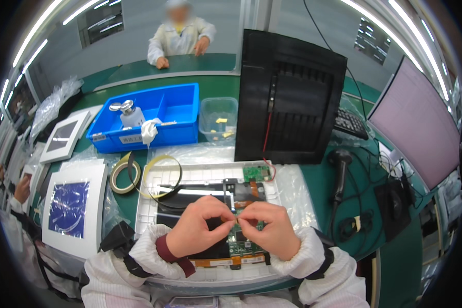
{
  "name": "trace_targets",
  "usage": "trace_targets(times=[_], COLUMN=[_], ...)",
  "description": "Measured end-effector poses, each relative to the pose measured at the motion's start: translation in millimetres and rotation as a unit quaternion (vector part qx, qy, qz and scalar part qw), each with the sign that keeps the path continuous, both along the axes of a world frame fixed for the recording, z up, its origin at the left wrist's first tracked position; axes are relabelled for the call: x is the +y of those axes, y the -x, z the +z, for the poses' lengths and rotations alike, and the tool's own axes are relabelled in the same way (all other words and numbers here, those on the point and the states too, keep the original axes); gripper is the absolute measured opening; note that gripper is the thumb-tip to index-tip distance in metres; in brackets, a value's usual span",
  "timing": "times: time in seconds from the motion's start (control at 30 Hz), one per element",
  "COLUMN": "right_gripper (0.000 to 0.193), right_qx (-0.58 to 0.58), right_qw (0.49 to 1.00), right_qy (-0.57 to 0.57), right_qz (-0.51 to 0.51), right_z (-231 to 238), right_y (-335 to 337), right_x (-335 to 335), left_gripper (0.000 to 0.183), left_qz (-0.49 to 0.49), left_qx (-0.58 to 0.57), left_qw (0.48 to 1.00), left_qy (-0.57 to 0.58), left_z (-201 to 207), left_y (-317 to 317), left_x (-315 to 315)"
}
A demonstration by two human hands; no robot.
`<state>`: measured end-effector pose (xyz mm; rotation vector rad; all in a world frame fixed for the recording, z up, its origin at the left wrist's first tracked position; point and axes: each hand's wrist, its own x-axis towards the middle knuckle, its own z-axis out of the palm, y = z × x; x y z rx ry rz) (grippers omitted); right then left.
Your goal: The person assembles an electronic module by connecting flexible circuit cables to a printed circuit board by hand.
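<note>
Both hands meet above an open white device housing (145, 205). My left hand (197, 228) is closed, with thumb and index finger pinched together. Close beside it, my right hand (272, 228) is pinched too, and the fingertips nearly touch. Whatever lies between them is too small to make out. Below the hands is a green circuit board (241, 249), partly covered by my fingers. A smaller green board (255, 173) sits at the housing's far right, with a red cable running up to an upright black back cover (303, 123).
Left of the housing are a tape roll (113, 177), a loop of yellow-black strip (178, 172) and a white panel (97, 226). Behind stand a blue divided bin (182, 133) and a clear tub (205, 120). A scanner (340, 174) and monitor (421, 123) are right. Another person (182, 41) stands beyond.
</note>
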<state>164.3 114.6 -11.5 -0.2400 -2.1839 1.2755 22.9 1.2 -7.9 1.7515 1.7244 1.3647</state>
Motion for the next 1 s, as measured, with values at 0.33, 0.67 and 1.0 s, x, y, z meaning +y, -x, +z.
trace_targets(times=[0.33, 0.67, 1.0], right_gripper=[0.008, 0.008, 0.007], right_qx=[0.0, 0.039, 0.056], right_qw=[0.952, 0.975, 0.981], right_qy=[0.305, 0.212, 0.167], right_qz=[0.037, -0.05, -0.076], right_z=[-2.1, -8.6, -6.2], right_y=[-1.2, -1.6, -0.7], right_x=[11.1, 8.2, 8.1], left_gripper=[0.009, 0.017, 0.014], left_qz=[0.047, 0.021, 0.009], left_qx=[-0.083, -0.007, -0.005], left_qw=[0.993, 0.998, 0.994], left_qy=[0.069, 0.064, 0.105], left_z=[10.2, 32.3, 29.2], left_y=[18.6, 6.6, 3.7], left_x=[-0.7, 20.2, 30.9])
